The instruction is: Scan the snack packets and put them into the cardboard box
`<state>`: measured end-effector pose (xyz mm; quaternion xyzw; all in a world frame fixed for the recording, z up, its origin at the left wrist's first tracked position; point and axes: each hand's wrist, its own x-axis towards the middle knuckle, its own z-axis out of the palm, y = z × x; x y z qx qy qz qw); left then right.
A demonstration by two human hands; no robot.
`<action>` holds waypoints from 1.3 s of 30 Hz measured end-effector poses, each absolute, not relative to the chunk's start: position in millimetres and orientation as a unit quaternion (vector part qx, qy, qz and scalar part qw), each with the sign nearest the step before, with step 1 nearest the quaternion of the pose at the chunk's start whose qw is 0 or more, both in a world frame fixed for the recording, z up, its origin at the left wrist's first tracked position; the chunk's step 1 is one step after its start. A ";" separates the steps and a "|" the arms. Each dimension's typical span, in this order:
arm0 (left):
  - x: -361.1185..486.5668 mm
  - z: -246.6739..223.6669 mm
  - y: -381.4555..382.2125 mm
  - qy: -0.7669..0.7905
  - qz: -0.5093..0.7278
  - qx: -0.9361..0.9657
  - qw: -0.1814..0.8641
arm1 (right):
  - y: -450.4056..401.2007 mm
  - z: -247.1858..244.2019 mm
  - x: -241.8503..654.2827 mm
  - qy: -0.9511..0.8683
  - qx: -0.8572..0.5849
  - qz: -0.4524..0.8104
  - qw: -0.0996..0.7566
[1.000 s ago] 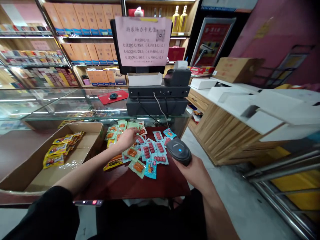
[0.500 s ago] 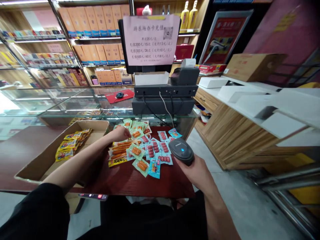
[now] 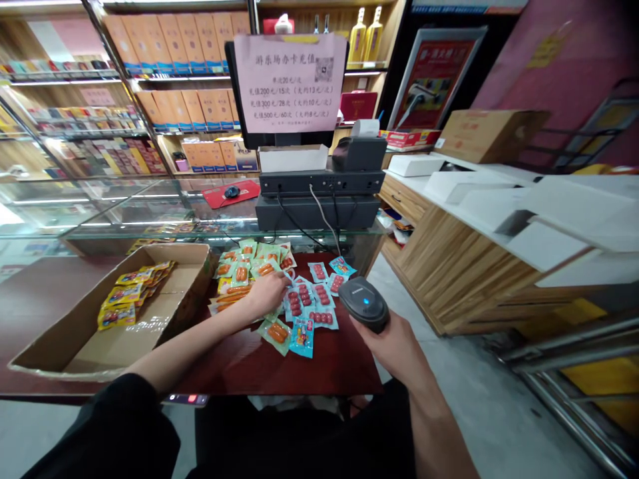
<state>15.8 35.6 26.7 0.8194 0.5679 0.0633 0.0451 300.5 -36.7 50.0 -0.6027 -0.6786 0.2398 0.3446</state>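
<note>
My right hand (image 3: 397,342) is wrapped round a black barcode scanner (image 3: 363,305), whose blue light is lit, at the right edge of the pile. Over the middle of the pile, my left hand (image 3: 269,294) has its fingers drawn together, tips down among the packets; whatever is in them is hidden. Just right of it lie clear-and-blue packets of small red sausages (image 3: 322,295). Green packets of orange sausages (image 3: 241,273) spread behind it. Long sausages (image 3: 232,297) lie partly under my left wrist. A bright blue packet (image 3: 302,336) and a green sausage packet (image 3: 277,332) are nearest me.
An open cardboard box (image 3: 90,366) with yellow packets (image 3: 120,303) stands left on the dark red table (image 3: 329,372). Behind are a glass counter (image 3: 219,223), a monitor with a pink notice (image 3: 289,86) and a receipt printer (image 3: 362,150). A wooden cabinet (image 3: 434,266) stands right.
My left hand has moved right and toward me, from the green packets at the back left to the middle of the pile. The scanner stays in my right hand; the view has shifted slightly.
</note>
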 end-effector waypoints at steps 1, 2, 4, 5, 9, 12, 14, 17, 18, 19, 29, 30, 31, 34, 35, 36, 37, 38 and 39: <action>20.9 23.1 33.7 0.559 0.059 0.826 0.030 | -36.8 50.3 300.8 -0.680 -0.601 0.238 0.344; 24.9 19.2 32.9 0.548 0.054 0.834 0.019 | -36.8 50.7 300.9 -0.682 -0.600 0.237 0.344; 30.0 11.2 33.5 0.531 0.047 0.846 0.008 | -36.9 51.0 301.1 -0.682 -0.600 0.237 0.343; 31.5 7.2 34.5 0.522 0.046 0.851 0.008 | -36.9 51.0 301.1 -0.682 -0.600 0.238 0.343; 32.1 -5.8 37.9 0.474 0.060 0.878 0.027 | -36.1 49.3 300.7 -0.682 -0.601 0.239 0.342; 27.1 -9.1 40.3 0.474 0.071 0.876 0.054 | -35.1 48.3 299.7 -0.686 -0.595 0.242 0.341; 20.5 -7.4 44.3 0.494 0.092 0.862 0.062 | -34.5 48.5 298.6 -0.689 -0.593 0.245 0.338; 4.8 -1.1 55.6 0.520 0.123 0.845 0.035 | -34.1 49.4 297.6 -0.687 -0.595 0.250 0.334; -1.9 1.2 60.2 0.532 0.124 0.837 0.019 | -34.0 49.7 297.6 -0.687 -0.596 0.249 0.333; -9.2 3.1 64.6 0.547 0.118 0.829 0.008 | -33.9 49.7 297.7 -0.687 -0.596 0.247 0.334; -49.7 -11.0 81.1 0.580 0.127 0.804 0.040 | -30.2 46.1 286.8 -0.695 -0.579 0.269 0.332; -49.1 -12.7 80.8 0.583 0.136 0.801 0.035 | -30.1 47.0 283.2 -0.696 -0.575 0.271 0.334; -48.6 -14.0 80.4 0.586 0.142 0.797 0.030 | -30.0 48.1 279.3 -0.698 -0.571 0.273 0.335; -49.8 -15.3 79.2 0.594 0.174 0.785 0.027 | -29.1 52.2 267.6 -0.709 -0.554 0.273 0.340; -51.4 -14.6 79.1 0.599 0.195 0.776 0.036 | -28.4 53.3 264.2 -0.714 -0.548 0.272 0.341; -53.7 -12.9 79.3 0.609 0.226 0.759 0.053 | -27.5 54.1 261.2 -0.719 -0.543 0.270 0.340; -56.3 -10.0 79.8 0.623 0.262 0.732 0.085 | -26.4 54.6 258.7 -0.724 -0.538 0.267 0.340; -59.1 -5.8 80.5 0.641 0.301 0.694 0.133 | -24.9 54.7 256.7 -0.728 -0.533 0.265 0.339; -61.9 -0.3 81.2 0.656 0.339 0.646 0.195 | -23.1 54.6 255.1 -0.734 -0.528 0.264 0.337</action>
